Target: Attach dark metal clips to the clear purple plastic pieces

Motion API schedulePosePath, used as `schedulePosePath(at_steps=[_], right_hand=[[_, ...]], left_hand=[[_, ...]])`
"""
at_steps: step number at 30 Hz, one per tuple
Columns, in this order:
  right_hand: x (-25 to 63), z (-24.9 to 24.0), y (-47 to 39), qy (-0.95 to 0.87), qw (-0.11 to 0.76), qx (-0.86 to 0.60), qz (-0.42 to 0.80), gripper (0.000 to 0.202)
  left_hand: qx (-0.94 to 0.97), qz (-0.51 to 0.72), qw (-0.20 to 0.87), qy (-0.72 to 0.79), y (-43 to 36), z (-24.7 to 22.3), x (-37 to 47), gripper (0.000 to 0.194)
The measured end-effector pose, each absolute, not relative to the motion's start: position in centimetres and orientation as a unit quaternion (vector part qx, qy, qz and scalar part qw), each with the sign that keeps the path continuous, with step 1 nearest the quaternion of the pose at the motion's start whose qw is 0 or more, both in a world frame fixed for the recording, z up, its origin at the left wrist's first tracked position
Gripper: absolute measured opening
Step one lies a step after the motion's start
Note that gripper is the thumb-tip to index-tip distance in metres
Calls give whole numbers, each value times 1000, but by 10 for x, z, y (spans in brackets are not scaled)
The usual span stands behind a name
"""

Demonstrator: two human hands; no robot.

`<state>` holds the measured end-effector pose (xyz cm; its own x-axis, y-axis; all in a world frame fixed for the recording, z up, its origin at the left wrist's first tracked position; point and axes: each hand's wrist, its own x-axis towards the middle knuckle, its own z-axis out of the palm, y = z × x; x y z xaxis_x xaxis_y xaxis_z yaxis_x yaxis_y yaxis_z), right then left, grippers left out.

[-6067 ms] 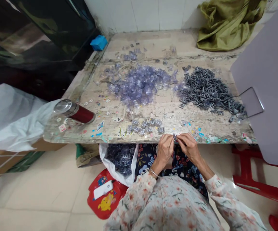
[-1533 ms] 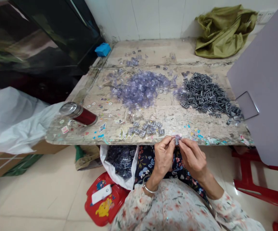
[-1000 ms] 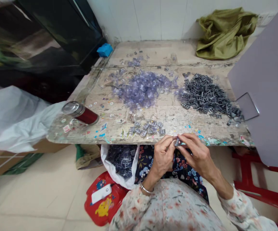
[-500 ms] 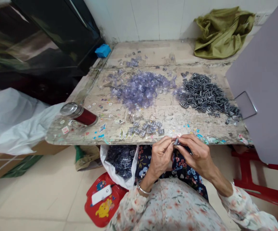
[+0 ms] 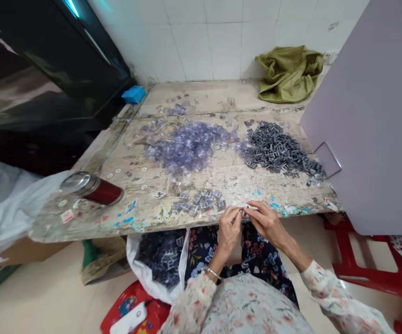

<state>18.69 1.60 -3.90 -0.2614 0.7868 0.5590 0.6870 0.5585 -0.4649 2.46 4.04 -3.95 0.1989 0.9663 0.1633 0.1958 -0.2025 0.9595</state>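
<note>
At the table's front edge, my left hand (image 5: 229, 230) and my right hand (image 5: 266, 223) meet, fingertips pinched around a small dark plastic piece (image 5: 244, 214). The fingers cover most of it. Just left of them lies a small group of clear-and-grey plastic pieces (image 5: 197, 202). Farther back spreads a heap of clear purplish plastic parts (image 5: 190, 146). To its right is a pile of dark grey plastic parts (image 5: 273, 147). Below the table edge, by my left forearm, an open white bag (image 5: 133, 250) holds many dark pieces.
A red flask with a steel lid (image 5: 98, 188) stands on the table (image 5: 92, 222) at left. An olive cloth (image 5: 287, 76) lies at the back right, a blue box (image 5: 133, 94) at the back left. A grey panel (image 5: 371, 139) borders the right side. Red stools flank my legs.
The view has tilted up and shifted right, so the table sits lower and farther left. Both hands stay together at the edge, and the small piece between the fingertips now shows less.
</note>
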Motion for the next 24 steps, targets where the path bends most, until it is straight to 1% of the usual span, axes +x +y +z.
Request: schedulePosePath(at_steps=[2, 5, 7, 12, 15, 19, 24], right_hand=[[179, -55, 17, -739, 437, -505, 84, 27], [169, -74, 17, -683, 460, -560, 91, 24], [166, -80, 16, -675, 455, -575, 83, 23], [165, -83, 11, -710, 425, -559, 52, 23], [163, -86, 10, -701, 433, -566, 36, 22], [156, -94, 10, -687, 431, -585, 34, 21], [151, -98, 9, -680, 413, -605, 38, 19]], left_hand=[[639, 454, 394, 480, 36, -57, 34, 25], [662, 440, 350, 496, 33, -74, 38, 25], [682, 417, 339, 496, 33, -77, 37, 25], [713, 381, 341, 480, 36, -72, 31, 24], [725, 369, 342, 470, 36, -72, 30, 22], [735, 352, 345, 465, 37, -78, 30, 22], [754, 320, 324, 474, 37, -79, 29, 22]])
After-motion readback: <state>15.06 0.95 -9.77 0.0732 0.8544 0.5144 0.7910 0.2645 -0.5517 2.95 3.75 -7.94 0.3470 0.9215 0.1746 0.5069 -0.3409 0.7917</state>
